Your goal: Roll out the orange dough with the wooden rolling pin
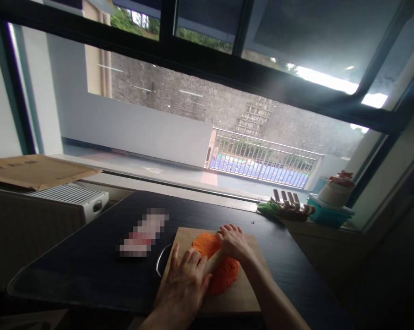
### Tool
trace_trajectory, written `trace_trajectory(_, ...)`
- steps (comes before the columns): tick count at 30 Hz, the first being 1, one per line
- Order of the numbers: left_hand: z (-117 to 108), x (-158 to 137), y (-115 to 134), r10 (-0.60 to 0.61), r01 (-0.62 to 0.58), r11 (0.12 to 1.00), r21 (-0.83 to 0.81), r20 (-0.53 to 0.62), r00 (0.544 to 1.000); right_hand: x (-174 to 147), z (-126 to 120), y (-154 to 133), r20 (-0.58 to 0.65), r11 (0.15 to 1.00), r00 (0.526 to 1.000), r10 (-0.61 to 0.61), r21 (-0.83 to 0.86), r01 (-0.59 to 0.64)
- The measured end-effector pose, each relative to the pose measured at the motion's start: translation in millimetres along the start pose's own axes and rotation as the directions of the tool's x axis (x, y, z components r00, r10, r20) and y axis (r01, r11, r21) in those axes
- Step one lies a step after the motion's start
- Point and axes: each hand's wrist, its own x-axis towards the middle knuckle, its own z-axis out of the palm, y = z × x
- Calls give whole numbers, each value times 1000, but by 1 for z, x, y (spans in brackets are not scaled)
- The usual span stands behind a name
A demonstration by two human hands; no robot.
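Note:
A flattened round of orange dough (pixel 226 277) lies on a wooden board (pixel 241 302). Across it runs a pale rolling pin (pixel 214 263), slanting from near left to far right. My left hand (pixel 188 275) is on the pin's near end, its fingers partly stretched out ahead and the thumb along the dough's near side. Over the far end lies my right hand (pixel 231 242), fingers close together and pointing forward. Both palms hide the pin's ends, and the hands cover parts of the dough.
The board sits on a dark table (pixel 90 270). A curved metal handle (pixel 161 261) shows at its left edge, and a blurred-out item (pixel 143 233) lies further left. Along the windowsill are a teal container (pixel 330 213) and a rack (pixel 292 206); a brown paper bag (pixel 38 170) rests at left.

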Motion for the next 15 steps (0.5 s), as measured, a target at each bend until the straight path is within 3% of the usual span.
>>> trace_trajectory(4, -1, 4, -4, 3, -3, 999, 41, -4, 1000, 27, 1, -21, 17, 999, 999, 36, 28, -36)
trace_trajectory(7, 1, 3, -2, 20, -19, 998, 54, -27, 999, 30, 3, -25, -14, 996, 998, 54, 66, -53)
trace_trajectory(10, 4, -3, 5, 59, -58, 998, 28, -63, 996, 13, 4, -15, -68, 990, 994, 87, 115, -78)
trace_trajectory(15, 7, -13, 27, 137, -138, 990, -8, -79, 987, -45, 10, 19, -107, 986, 987, 122, 129, -108)
